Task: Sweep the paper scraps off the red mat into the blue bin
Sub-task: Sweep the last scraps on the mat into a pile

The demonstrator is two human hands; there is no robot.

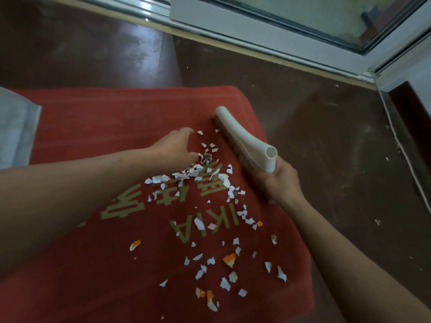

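Red mat (93,117), short-pile fabric, rounded far corner; its near and left edges are cut off by the view. Nearest on the mat: loose paper scraps (229,259), torn and irregular, mostly white, some orange, spread thin. Mid-mat: tan printed letters that seem to read "IKIA", turned away from the viewer; beside them are large tan Chinese characters, partly under the scraps and the left forearm, not legible. The scraps lie thicker past the lettering. Left hand (173,145) is down among that thicker patch with fingertips in the paper; cannot tell whether it pinches any. Right hand (281,183), at the mat's right edge, grips the hollow tube handle of a white plastic hand brush (235,131), whose bristles lie along the mat toward its far right corner. At the mat's left edge, a pale bluish-white object (16,127), cut off, unidentifiable. Beyond the mat: dark brown glossy floor (326,136), dusty, then a white window frame (268,43).
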